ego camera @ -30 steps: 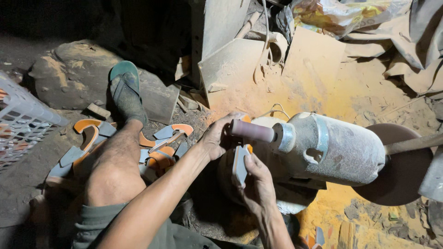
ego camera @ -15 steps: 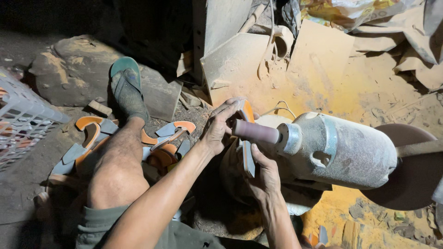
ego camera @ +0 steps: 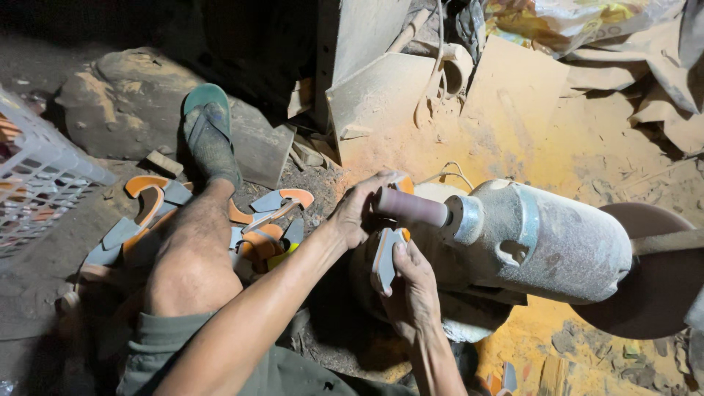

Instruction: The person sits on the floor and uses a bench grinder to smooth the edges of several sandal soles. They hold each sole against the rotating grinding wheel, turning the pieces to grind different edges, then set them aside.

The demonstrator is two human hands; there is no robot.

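Grey-orange sole piece (ego camera: 385,257) clamped between both hands (ego camera: 389,242), touching the sanding drum (ego camera: 411,207).

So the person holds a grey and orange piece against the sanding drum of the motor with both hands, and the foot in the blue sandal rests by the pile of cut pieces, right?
Nearly. The head view shows the sandal is green, not blue. Otherwise right: left hand and right hand hold the grey and orange piece at the sanding drum.

One package in view: crumpled plastic bag (ego camera: 587,18) at top right edge, translucent with yellow, orange and green print, dusty, partly cut off by the frame. It lies behind the tan cardboard sheets, well apart from the hands. No labels, signs or screens visible.
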